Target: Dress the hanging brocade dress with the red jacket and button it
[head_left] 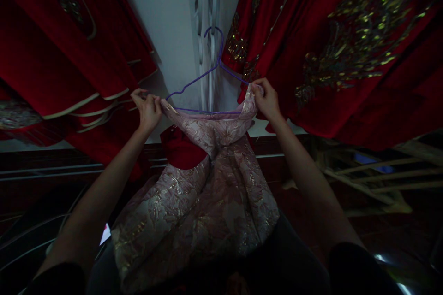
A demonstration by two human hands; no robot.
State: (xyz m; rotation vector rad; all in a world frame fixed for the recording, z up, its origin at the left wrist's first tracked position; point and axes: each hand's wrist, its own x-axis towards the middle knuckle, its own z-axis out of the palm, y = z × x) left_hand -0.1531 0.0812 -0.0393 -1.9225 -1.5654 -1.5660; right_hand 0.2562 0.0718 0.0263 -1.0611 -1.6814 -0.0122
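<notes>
A pink brocade garment (207,193) with gold pattern hangs down from a purple wire hanger (211,71). The hanger's hook rests over a white rail or fitting (209,9) on the wall. My left hand (148,110) pinches the garment's left top corner at the hanger's left end. At the hanger's right end, my right hand (266,99) pinches the garment's right top corner. Both hands are closed on the cloth. A red piece (180,150) shows behind the garment's upper part.
Red garments with gold embroidery hang at the right (346,55) and red ones with pale trim at the left (62,55). A pale wall (166,18) lies between them. Dark shelves or rails (51,170) run low at the left; light wooden bars (374,179) at the right.
</notes>
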